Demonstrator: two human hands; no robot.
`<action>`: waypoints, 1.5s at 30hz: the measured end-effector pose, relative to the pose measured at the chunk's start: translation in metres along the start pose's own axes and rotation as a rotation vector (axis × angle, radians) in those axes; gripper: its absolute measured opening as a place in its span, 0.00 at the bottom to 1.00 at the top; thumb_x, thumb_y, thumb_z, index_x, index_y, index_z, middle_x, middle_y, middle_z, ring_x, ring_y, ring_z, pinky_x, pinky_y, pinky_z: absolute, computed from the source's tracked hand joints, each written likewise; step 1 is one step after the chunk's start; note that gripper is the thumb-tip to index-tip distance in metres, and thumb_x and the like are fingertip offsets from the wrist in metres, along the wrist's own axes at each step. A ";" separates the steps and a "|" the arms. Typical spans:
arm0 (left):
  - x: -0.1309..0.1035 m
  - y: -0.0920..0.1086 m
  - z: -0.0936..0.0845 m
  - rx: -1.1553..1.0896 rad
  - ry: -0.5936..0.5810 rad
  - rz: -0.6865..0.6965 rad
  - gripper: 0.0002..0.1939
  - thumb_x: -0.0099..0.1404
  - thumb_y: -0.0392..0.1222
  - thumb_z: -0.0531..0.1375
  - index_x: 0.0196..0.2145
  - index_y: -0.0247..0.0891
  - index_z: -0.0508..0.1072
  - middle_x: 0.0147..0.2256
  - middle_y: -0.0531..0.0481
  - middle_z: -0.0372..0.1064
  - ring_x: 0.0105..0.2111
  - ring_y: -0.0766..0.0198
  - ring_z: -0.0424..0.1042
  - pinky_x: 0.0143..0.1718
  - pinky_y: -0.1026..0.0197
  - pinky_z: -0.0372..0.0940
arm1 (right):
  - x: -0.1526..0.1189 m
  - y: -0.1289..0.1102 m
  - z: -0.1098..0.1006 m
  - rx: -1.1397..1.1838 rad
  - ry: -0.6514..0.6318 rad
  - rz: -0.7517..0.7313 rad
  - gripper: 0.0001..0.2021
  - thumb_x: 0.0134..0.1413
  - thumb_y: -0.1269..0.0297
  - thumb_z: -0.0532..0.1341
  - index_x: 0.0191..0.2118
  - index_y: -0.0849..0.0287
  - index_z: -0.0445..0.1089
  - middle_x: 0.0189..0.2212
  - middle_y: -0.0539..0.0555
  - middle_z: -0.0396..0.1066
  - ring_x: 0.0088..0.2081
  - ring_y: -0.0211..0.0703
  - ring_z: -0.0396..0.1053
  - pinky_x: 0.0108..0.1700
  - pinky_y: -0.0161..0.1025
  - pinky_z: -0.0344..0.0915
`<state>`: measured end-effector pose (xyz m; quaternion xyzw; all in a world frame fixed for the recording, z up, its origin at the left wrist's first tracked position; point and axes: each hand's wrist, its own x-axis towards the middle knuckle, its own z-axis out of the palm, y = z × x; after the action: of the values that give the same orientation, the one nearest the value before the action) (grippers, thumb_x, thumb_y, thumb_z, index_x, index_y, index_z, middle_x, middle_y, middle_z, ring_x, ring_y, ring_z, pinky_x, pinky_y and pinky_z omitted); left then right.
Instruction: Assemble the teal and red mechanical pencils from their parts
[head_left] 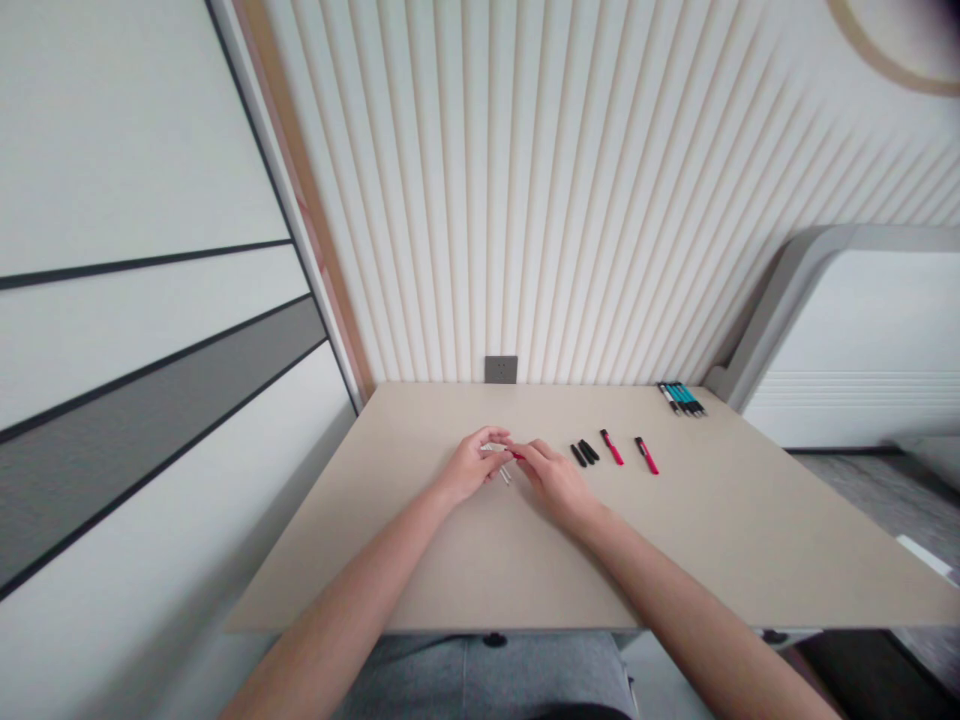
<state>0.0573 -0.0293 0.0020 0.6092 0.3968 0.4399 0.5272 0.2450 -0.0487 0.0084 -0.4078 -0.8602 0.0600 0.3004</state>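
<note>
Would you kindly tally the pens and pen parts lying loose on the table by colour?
Red and black pens, singly on the table: 2
Black pieces, close together: 2, perhaps 3; too small to be sure
Teal pens bunched at the back edge: about 4
Total: about 8
Not counted: the small red and pale piece between the left hand and right hand.

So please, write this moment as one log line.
left hand: holds small pen part | right hand: touches it | table: black caps, red pens
</note>
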 end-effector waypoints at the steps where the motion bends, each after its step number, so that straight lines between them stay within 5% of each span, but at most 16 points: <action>1: 0.000 0.000 0.000 -0.004 0.000 0.005 0.25 0.57 0.48 0.65 0.49 0.38 0.64 0.48 0.43 0.66 0.18 0.78 0.61 0.16 0.71 0.54 | 0.000 0.000 0.000 0.018 -0.010 0.006 0.16 0.63 0.70 0.51 0.53 0.51 0.64 0.39 0.56 0.69 0.36 0.41 0.70 0.38 0.34 0.63; 13: -0.006 0.007 0.009 -0.106 -0.095 0.033 0.38 0.56 0.46 0.66 0.59 0.49 0.51 0.55 0.39 0.59 0.17 0.80 0.63 0.13 0.73 0.55 | 0.002 -0.005 -0.003 0.506 -0.011 -0.032 0.13 0.65 0.65 0.51 0.40 0.56 0.73 0.35 0.55 0.68 0.39 0.41 0.67 0.45 0.39 0.64; 20: -0.006 0.012 0.009 -0.153 -0.068 0.022 0.35 0.57 0.49 0.66 0.58 0.46 0.54 0.54 0.39 0.61 0.16 0.80 0.63 0.12 0.73 0.54 | 0.004 -0.007 -0.009 0.546 -0.071 -0.036 0.12 0.62 0.61 0.55 0.39 0.54 0.76 0.35 0.54 0.70 0.39 0.41 0.67 0.46 0.39 0.63; 30: -0.007 0.013 0.012 -0.151 -0.050 -0.015 0.36 0.55 0.51 0.66 0.57 0.43 0.56 0.50 0.42 0.64 0.16 0.80 0.61 0.13 0.72 0.53 | 0.005 -0.003 0.001 0.519 0.005 0.071 0.14 0.62 0.58 0.55 0.35 0.54 0.77 0.31 0.53 0.71 0.35 0.40 0.68 0.42 0.38 0.64; 37: -0.005 0.005 0.004 0.107 0.052 0.032 0.19 0.58 0.53 0.62 0.39 0.35 0.68 0.31 0.52 0.68 0.20 0.73 0.64 0.21 0.69 0.59 | 0.004 0.016 0.010 0.489 0.143 0.175 0.11 0.58 0.58 0.59 0.38 0.56 0.77 0.32 0.55 0.73 0.34 0.42 0.69 0.40 0.39 0.64; 45: -0.006 0.002 0.005 0.178 -0.069 0.031 0.17 0.62 0.53 0.58 0.32 0.33 0.71 0.20 0.54 0.65 0.20 0.69 0.64 0.23 0.67 0.60 | 0.002 0.015 0.008 0.451 0.112 0.156 0.10 0.59 0.60 0.59 0.37 0.54 0.77 0.31 0.53 0.73 0.34 0.40 0.70 0.40 0.38 0.65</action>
<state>0.0607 -0.0368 0.0026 0.6746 0.4065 0.3898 0.4772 0.2492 -0.0360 -0.0026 -0.3981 -0.7730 0.2510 0.4255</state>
